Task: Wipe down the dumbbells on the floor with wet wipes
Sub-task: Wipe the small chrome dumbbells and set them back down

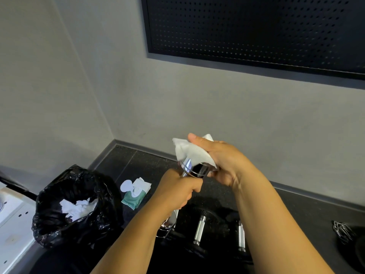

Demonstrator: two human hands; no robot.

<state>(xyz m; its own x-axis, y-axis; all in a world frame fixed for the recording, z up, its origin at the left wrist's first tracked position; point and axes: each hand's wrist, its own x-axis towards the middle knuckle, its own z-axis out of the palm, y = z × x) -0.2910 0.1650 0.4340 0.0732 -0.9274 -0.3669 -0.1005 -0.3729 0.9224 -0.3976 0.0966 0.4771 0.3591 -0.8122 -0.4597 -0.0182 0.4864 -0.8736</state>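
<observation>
Dumbbell (194,169) held off the floor, long axis tilted, top end up and away. Left hand (177,191): fingers curled round the handle. Right hand (223,161): fingers clasp the wipe (189,152) over the top end, so it is nearer. Other dumbbells (199,230) lie on the floor below.

Three dumbbells are in view: one chrome dumbbell (194,169) raised near the centre, and two on the floor, the left floor dumbbell (199,230) at six o'clock and the right floor dumbbell (241,236) at five o'clock. There are two hands, the left hand (177,191) and the right hand (223,163), and one wet wipe (189,153) between them. One wipe pack (135,192) lies at seven o'clock. One black bin bag (59,230) stands at eight o'clock; the crumpled white wipes inside it cannot be counted. One pegboard panel (256,26) hangs at one o'clock, and one wire object (342,230) sits at four o'clock.
</observation>
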